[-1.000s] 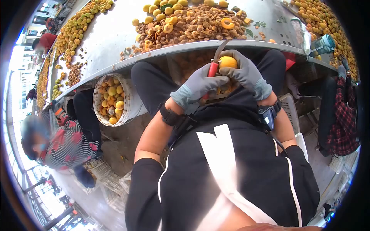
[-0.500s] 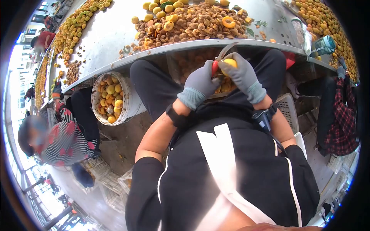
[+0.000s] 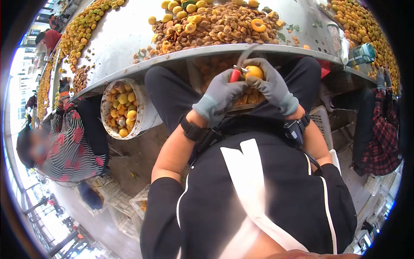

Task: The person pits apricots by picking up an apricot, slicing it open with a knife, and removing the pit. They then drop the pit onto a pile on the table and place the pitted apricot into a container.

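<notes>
Clutched the red-handled knife (image 3: 235, 76) tight in the curled left hand (image 3: 222, 90), and cupped the yellow fruit (image 3: 254, 72) in the partly closed right hand (image 3: 272, 82), right up by the blade (image 3: 246, 53)! Held both between the knees (image 3: 160, 80), just short of the counter (image 3: 116, 41).

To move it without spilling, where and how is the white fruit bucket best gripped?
Probably by opposite sides of the rim, from above: on the white bucket, the rim is a round edge showing around the apricots, while the outer wall looks smooth.
</notes>
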Demonstrator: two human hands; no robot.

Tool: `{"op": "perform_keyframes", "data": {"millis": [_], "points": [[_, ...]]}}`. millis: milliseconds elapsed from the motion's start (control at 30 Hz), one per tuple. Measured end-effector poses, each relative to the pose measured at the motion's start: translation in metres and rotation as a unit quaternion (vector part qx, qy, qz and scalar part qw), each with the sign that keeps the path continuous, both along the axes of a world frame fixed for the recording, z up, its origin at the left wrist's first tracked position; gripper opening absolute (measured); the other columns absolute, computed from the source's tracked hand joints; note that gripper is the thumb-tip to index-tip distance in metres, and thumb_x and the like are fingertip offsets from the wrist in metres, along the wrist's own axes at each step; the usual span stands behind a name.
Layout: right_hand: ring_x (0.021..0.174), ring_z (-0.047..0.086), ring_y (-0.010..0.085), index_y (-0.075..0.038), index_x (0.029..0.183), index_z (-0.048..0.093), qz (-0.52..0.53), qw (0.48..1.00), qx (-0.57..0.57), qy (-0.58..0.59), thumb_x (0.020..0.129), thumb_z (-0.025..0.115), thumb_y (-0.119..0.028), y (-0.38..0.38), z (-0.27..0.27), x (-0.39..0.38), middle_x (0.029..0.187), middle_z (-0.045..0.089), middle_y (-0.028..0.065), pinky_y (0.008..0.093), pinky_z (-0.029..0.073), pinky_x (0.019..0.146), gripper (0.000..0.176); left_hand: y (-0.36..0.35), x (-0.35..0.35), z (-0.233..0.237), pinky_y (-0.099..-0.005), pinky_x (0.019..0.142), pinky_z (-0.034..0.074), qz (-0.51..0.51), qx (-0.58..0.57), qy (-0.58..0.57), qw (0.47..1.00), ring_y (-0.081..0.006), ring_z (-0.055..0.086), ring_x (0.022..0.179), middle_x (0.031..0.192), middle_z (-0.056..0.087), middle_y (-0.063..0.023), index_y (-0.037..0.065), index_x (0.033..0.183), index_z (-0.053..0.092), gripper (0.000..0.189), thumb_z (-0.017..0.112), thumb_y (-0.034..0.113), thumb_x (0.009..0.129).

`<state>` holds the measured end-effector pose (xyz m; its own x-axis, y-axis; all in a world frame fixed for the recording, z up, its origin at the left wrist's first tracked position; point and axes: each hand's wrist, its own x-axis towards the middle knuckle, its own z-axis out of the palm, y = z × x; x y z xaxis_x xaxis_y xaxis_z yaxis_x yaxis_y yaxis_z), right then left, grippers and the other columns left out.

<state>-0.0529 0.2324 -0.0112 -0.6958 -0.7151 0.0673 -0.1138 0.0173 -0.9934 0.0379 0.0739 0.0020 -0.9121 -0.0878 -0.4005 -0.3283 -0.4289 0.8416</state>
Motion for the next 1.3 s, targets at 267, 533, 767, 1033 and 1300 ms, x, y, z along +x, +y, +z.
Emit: {"op": "perform_keyframes", "data": {"millis": [267, 533, 767, 1033, 1300], "points": [[0.101, 0.060, 0.0173, -0.001, 0.126, 0.052, 0.022, 0.941, -0.193, -0.277, 0.086, 0.069, -0.014, 0.024, 0.016, -0.023, 0.118, 0.058, 0.0084, 0.0303, 0.048, 0.092, 0.046, -0.022, 0.005, 0.033, -0.0204, 0.056, 0.041, 0.003, -0.385, 0.079, 0.920, -0.0038, 0.047, 0.062, 0.076, 0.056, 0.0036, 0.004, 0.111, 0.062, 0.023, 0.066, 0.015, 0.092], [0.101, 0.061, 0.0163, -0.001, 0.128, 0.050, 0.028, 0.932, -0.232, -0.275, 0.082, 0.064, -0.005, 0.011, 0.031, 0.000, 0.118, 0.059, 0.0083, 0.0294, 0.048, 0.092, 0.048, -0.012, 0.020, 0.024, -0.0290, 0.067, 0.049, -0.050, -0.361, 0.165, 0.917, -0.0189, 0.059, 0.072, 0.083, 0.063, -0.0103, 0.005, 0.109, 0.060, 0.026, 0.068, 0.021, 0.090], [0.103, 0.062, 0.0173, -0.003, 0.123, 0.052, 0.036, 0.959, -0.182, -0.216, 0.079, 0.060, 0.003, 0.012, 0.034, 0.012, 0.118, 0.058, 0.0084, 0.0289, 0.049, 0.094, 0.046, -0.008, 0.034, 0.013, -0.0402, 0.061, 0.048, -0.078, -0.512, 0.193, 0.834, -0.0364, 0.063, 0.074, 0.078, 0.063, -0.0161, 0.009, 0.104, 0.058, 0.033, 0.067, 0.036, 0.089], [0.111, 0.061, 0.0215, -0.004, 0.118, 0.054, 0.049, 0.927, -0.253, -0.273, 0.082, 0.056, 0.005, 0.003, 0.033, 0.024, 0.114, 0.058, 0.0074, 0.0372, 0.050, 0.098, 0.037, -0.002, 0.039, 0.009, -0.0397, 0.063, 0.051, -0.090, -0.560, 0.135, 0.812, -0.0356, 0.065, 0.074, 0.080, 0.066, -0.0160, 0.010, 0.098, 0.060, 0.019, 0.067, 0.025, 0.089], [0.111, 0.061, 0.0213, -0.003, 0.118, 0.053, 0.034, 0.906, -0.290, -0.306, 0.085, 0.058, 0.006, -0.005, 0.033, 0.029, 0.115, 0.057, 0.0072, 0.0365, 0.048, 0.101, 0.035, -0.002, 0.038, -0.003, -0.0444, 0.055, 0.048, -0.082, -0.601, 0.169, 0.777, -0.0363, 0.062, 0.066, 0.072, 0.063, -0.0146, 0.007, 0.098, 0.051, 0.024, 0.066, 0.022, 0.085]]}}
